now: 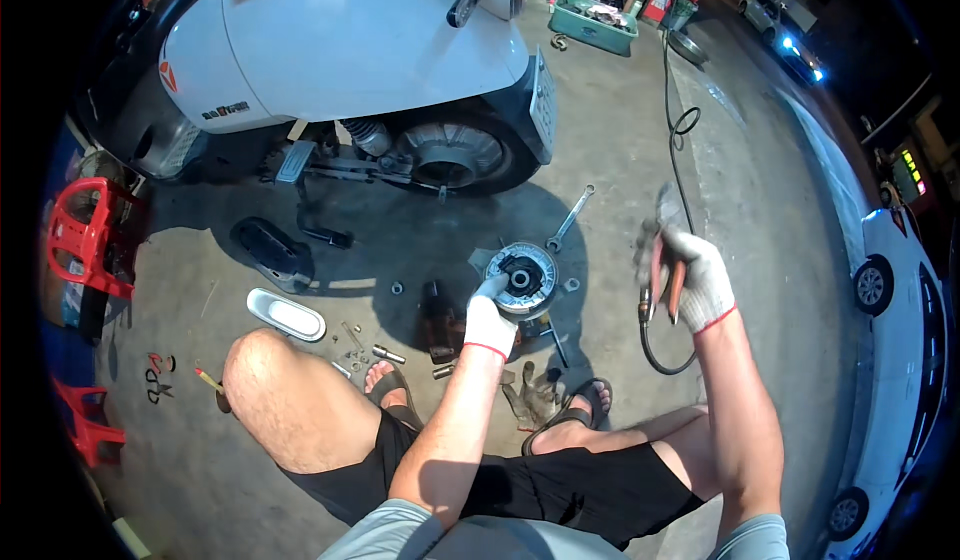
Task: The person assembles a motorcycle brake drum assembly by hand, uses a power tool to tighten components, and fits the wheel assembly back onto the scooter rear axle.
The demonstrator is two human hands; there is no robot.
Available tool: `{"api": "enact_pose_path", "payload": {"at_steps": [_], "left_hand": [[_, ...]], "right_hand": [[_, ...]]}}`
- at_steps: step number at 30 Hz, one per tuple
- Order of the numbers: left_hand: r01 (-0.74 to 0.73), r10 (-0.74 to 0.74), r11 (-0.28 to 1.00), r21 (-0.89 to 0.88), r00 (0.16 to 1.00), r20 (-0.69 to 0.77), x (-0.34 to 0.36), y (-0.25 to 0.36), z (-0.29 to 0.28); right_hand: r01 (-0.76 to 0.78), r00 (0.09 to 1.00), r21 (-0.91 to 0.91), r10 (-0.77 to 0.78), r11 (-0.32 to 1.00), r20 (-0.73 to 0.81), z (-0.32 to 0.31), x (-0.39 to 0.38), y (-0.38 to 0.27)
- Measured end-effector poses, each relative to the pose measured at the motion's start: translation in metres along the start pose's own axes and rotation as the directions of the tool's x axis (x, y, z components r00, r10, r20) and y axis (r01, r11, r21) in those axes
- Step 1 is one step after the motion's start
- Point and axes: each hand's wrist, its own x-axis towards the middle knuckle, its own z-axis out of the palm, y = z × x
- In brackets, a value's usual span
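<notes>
My gloved left hand (488, 315) grips a round metal clutch-like assembly (528, 275) with a ring and hub, held above the floor in front of me. My gloved right hand (698, 272) is closed on a red-handled tool (672, 290), partly blurred, with a black hose (680, 360) at it. Near the assembly lie a wrench (572, 215) and a hex nut (572, 285). Small metal parts (357, 353), a socket (388, 353) and a dirty glove (535, 400) lie between my feet. A dark tool or case (438, 325) is partly hidden behind my left hand.
A white scooter (330, 40) stands ahead, above a black cover (270, 252) and a pale oblong part (286, 313). Red plastic chairs (90, 230) are at left. A green bin (592, 30) is at the back, a white car (900, 360) at right, and loose tools (160, 380) lie beside my left knee.
</notes>
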Motion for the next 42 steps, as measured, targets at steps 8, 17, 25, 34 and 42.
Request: {"api": "enact_pose_path", "payload": {"at_steps": [8, 17, 25, 34, 42], "left_hand": [[-0.014, 0.014, 1.0, 0.006, 1.0, 0.018, 0.0, -0.002, -0.001], [-0.044, 0.044, 0.999, -0.015, 0.999, 0.007, 0.005, 0.003, 0.0], [-0.01, 0.01, 0.997, -0.083, 1.0, 0.006, 0.008, 0.004, 0.002], [-0.066, 0.067, 0.997, 0.027, 0.995, -0.067, 0.023, -0.001, -0.011], [-0.231, 0.229, 0.948, 0.218, 0.973, 0.035, 0.008, -0.003, 0.004]], "right_hand": [[-0.072, 0.993, -0.668, 0.115, 0.741, 0.021, 0.017, -0.043, 0.081], [-0.026, 0.998, -0.998, 0.059, 0.054, -0.023, 0.016, -0.022, 0.115], [0.131, 0.981, -0.988, -0.157, 0.081, 0.117, 0.023, -0.024, 0.122], [0.129, 0.99, -0.991, -0.057, 0.03, 0.127, 0.012, -0.02, 0.133], [-0.025, 0.997, -0.968, -0.064, 0.25, -0.042, 0.039, -0.015, 0.1]]}}
